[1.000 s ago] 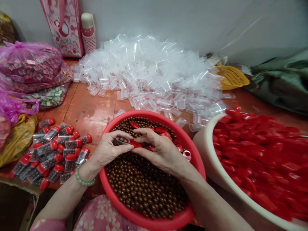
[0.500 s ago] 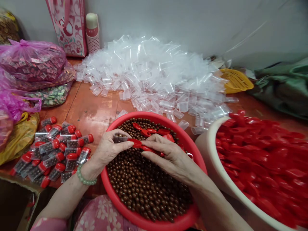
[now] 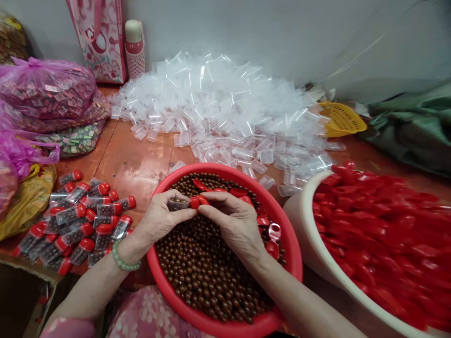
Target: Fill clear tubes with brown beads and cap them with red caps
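My left hand [image 3: 164, 213] is closed around a small clear plastic container [image 3: 178, 203] with brown balls in it, its mouth facing right. Pinched in the fingers of my right hand [image 3: 236, 218] is a red plastic cap [image 3: 198, 202], right at the container's mouth; whether it is seated I cannot tell. Both hands are over a red basin [image 3: 153, 272] of shiny brown chocolate balls [image 3: 211, 277]. Several red caps [image 3: 273, 249] lie on the balls at the basin's far and right side.
Left on the table [image 3: 121, 157] is a pile of filled, red-capped containers [image 3: 84, 216]. Clear containers [image 3: 225, 108] are heaped at the back. A white tub [image 3: 306, 211] of red caps [image 3: 380, 244] stands right. Purple bags [image 3: 49, 94], a flask [image 3: 135, 51] and a yellow basket [image 3: 341, 119] lie around.
My right hand has turned and changed its hold, bringing the red cap upright against the container's mouth. My left hand has kept its grip with little movement.
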{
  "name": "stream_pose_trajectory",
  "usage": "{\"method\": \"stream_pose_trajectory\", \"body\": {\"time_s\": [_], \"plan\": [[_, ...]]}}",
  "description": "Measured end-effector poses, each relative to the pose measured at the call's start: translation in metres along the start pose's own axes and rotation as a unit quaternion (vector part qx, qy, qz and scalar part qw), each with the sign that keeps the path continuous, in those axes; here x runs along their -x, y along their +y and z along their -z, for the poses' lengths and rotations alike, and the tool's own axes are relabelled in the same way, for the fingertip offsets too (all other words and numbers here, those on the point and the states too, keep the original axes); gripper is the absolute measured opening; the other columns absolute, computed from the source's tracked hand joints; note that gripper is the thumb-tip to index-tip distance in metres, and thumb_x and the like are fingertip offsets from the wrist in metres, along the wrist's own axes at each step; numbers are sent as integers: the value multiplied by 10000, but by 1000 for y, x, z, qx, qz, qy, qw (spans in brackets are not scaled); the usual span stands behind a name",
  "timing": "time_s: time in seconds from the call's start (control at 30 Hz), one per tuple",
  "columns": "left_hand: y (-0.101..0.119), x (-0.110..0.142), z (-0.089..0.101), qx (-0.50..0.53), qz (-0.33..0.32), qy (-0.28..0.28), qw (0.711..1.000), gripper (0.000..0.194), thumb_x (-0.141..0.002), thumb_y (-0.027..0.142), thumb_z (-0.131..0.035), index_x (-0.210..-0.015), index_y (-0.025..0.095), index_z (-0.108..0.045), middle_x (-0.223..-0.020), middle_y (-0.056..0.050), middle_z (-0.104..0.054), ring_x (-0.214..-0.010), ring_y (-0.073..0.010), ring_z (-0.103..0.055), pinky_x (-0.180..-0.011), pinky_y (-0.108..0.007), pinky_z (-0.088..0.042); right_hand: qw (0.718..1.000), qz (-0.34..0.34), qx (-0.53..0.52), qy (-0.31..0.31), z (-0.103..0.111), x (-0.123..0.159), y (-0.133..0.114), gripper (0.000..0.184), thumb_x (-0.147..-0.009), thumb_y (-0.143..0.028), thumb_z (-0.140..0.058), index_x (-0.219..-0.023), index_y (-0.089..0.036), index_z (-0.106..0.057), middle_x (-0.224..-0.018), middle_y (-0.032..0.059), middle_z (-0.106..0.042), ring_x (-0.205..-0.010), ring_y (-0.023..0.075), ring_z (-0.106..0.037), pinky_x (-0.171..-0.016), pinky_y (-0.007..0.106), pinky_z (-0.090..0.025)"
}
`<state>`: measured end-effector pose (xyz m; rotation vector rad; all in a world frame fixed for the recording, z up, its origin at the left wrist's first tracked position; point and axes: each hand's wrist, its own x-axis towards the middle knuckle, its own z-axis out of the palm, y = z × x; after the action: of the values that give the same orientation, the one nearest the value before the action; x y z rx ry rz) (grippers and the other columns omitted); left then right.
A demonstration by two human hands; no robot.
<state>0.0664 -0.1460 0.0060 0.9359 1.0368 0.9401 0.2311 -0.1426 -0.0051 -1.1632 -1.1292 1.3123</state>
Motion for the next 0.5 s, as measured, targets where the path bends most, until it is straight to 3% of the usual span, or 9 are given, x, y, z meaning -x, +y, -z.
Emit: {"method": "stream_pose_trajectory", "body": {"time_s": [0.1,0.23,0.37,0.5], "plan": [[0,1,0,-2,3,-2,1000,218,-696,254,-750,-832,123,-640,-775,6,-633,-721,-98,-560,-703,-228,-419,999,34,17,1,-5,0,2,158,-688,-249,-795,-841,-274,-769,-846,-7,-763,-798,157,-700,-828,337,-565],[-2,0,0,-11,-1,13,1000,207,-707,257,-743,-826,124,-638,-740,20,-609,-691,-86,-539,-680,-215,-409,987,131,95,-5,-5,3,2,201,-756,-200,-734,-937,-283,-763,-1011,21,-750,-947,179,-695,-899,367,-556],[-3,0,1,-7,-12,-3,1000,184,-705,226,-736,-823,122,-640,-769,7,-634,-723,-98,-563,-711,-226,-424,967,196,160,-28,-2,7,2,214,-810,-182,-686,-1001,-268,-730,-943,19,-750,-860,168,-703,-819,341,-579],[-4,0,-1,-7,0,-34,999,191,-697,219,-748,-824,128,-637,-772,14,-633,-724,-94,-564,-718,-227,-423,960,193,201,-42,3,2,-5,176,-856,-217,-637,-1023,-226,-693,-943,36,-728,-850,171,-690,-794,334,-571]]}}
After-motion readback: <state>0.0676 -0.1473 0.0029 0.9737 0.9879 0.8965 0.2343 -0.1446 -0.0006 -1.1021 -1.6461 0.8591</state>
